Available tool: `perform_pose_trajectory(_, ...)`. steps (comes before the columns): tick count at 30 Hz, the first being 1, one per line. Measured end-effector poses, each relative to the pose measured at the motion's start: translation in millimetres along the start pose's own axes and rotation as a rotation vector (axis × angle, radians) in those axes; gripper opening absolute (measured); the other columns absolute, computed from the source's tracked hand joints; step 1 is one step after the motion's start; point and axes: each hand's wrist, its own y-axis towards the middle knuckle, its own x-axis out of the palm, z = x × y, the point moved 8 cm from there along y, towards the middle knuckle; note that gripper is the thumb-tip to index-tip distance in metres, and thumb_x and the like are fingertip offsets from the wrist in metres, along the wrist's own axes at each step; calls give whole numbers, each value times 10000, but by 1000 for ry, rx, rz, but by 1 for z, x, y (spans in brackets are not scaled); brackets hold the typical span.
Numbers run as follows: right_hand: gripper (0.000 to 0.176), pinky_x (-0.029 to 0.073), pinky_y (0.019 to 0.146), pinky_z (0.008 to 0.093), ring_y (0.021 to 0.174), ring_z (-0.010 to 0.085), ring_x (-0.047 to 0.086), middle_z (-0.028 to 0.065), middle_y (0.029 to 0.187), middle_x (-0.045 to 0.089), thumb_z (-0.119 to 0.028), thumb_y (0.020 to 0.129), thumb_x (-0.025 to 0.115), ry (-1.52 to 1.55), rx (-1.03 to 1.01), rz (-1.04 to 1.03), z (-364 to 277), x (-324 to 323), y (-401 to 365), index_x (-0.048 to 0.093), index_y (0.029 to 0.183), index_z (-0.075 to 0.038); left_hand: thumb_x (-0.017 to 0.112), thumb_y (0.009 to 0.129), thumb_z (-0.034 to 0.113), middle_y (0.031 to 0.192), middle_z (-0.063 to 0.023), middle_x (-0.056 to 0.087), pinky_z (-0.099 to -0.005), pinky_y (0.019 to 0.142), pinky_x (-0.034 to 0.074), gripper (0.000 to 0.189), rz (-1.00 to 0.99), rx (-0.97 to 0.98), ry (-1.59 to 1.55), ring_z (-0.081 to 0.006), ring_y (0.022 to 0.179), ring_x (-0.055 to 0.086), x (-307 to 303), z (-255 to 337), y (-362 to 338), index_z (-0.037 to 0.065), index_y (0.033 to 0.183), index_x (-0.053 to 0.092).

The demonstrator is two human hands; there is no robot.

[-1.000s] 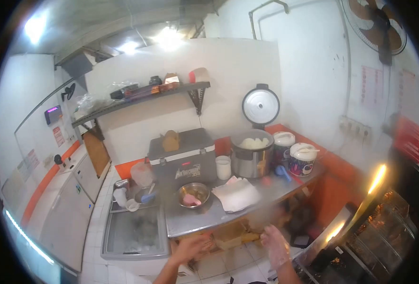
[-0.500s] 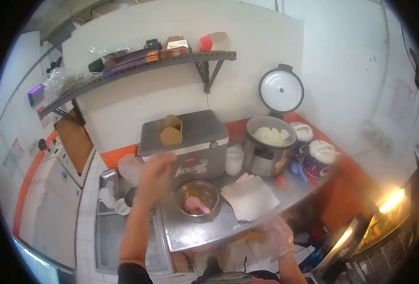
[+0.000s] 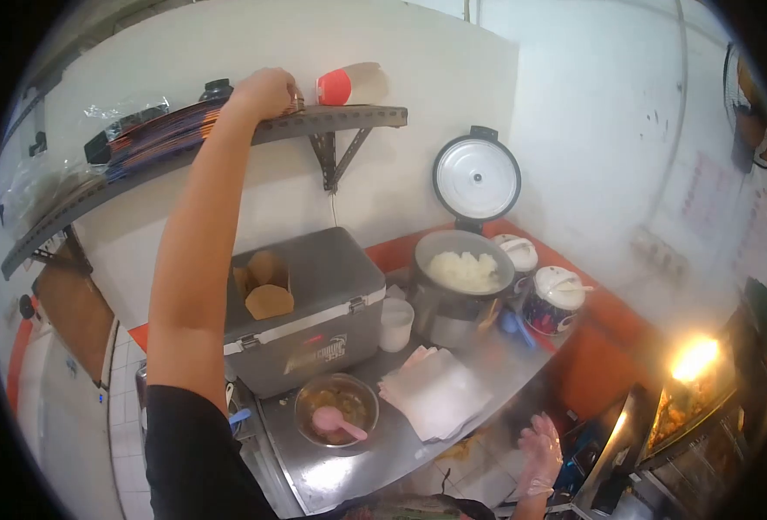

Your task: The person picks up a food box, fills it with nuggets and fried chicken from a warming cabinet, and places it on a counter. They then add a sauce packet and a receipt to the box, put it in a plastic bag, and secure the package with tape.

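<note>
My left hand (image 3: pixel 264 94) is raised to the wall shelf (image 3: pixel 349 119), its fingers curled down over something at the shelf's edge that the hand mostly hides. Beside it lies a stack of flat folded cartons (image 3: pixel 162 132), and a red-and-brown paper cup (image 3: pixel 335 87) rests on its side to the right. My right hand (image 3: pixel 539 446), in a clear plastic glove, hangs low beyond the counter's front edge with fingers apart and holds nothing. Nearest to it on the counter is a stack of white paper sheets (image 3: pixel 444 394).
An open brown carton (image 3: pixel 269 301) stands on a grey cooler box (image 3: pixel 314 342). In front, a metal bowl (image 3: pixel 301 422) holds food and a pink ladle (image 3: pixel 329 421). Behind the paper stands an open rice cooker (image 3: pixel 440 303), with white rice inside. A bright lamp (image 3: pixel 694 357) glows at right.
My left hand has risen from in front of the cooler to the shelf. My right hand has shifted slightly right and down, its fingers now spread. The view has tilted and turned.
</note>
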Motion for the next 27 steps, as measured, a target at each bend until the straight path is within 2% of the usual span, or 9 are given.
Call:
perform_pose_trajectory(1,682,492,838,320,973,200,630,119,1342,594,-266,820,733,-3,4,44,1,-6,-2,493,1416,-38,659,765,95,975,-128,720,-423,800,539,149,-71,-20,11,-316,953,678,4,-2,4,96,902,718)
perform_pose_trajectory(7,535,483,845,312,1016,197,623,91,1276,637,-215,894,681,-36,11,167,5,-21,-6,536,1368,-14,723,760,214,810,-173,692,-443,734,529,193,182,114,156,-364,837,678,-8,7,11,24,774,691)
perform_pose_trajectory(10,523,478,861,312,1049,199,610,100,1299,622,-180,897,674,-73,-2,146,2,-5,-3,531,1366,2,663,822,161,940,-157,707,-422,750,546,168,155,77,435,-357,900,675,-8,19,8,4,879,685)
perform_pose_trajectory(11,522,476,868,313,1059,200,606,104,1308,615,-169,898,670,-121,-29,120,-1,2,-4,526,1368,8,721,820,347,1143,-123,712,-486,1011,456,362,23,-126,367,-325,1201,603,1,2,16,79,1062,744)
perform_pose_trajectory(18,497,473,912,321,1129,228,598,156,1337,592,-166,911,626,-117,29,70,23,19,3,530,1351,43,606,893,202,1197,-110,684,-414,944,470,240,-2,-160,545,-270,1180,587,7,7,-3,105,1073,733)
perform_pose_trajectory(21,616,467,897,316,1039,187,631,125,1301,625,-254,842,693,-267,85,-52,40,65,11,531,1374,11,613,890,209,1228,-101,666,-422,933,467,262,37,-143,596,-264,1191,560,-5,10,-10,101,1103,721)
perform_pose_trajectory(23,530,496,929,333,1104,241,632,164,1326,605,-165,875,616,-249,113,-235,60,121,17,533,1353,49,632,882,225,1276,-99,640,-444,938,460,297,127,-179,601,-262,1206,535,-19,11,-12,98,1139,708)
perform_pose_trajectory(26,523,489,971,338,1088,213,642,146,1335,602,-152,912,605,-352,127,-709,58,254,3,504,1392,28,796,737,302,1390,-102,554,-474,1002,429,517,522,-321,539,-278,1242,510,-11,-29,26,111,1203,677)
perform_pose_trajectory(27,517,480,991,334,1109,202,634,128,1340,601,-149,928,596,-377,139,-857,56,297,-8,491,1408,13,580,861,88,1112,-173,681,-420,798,560,240,662,-104,500,-359,1001,656,-46,13,-13,-18,1065,652)
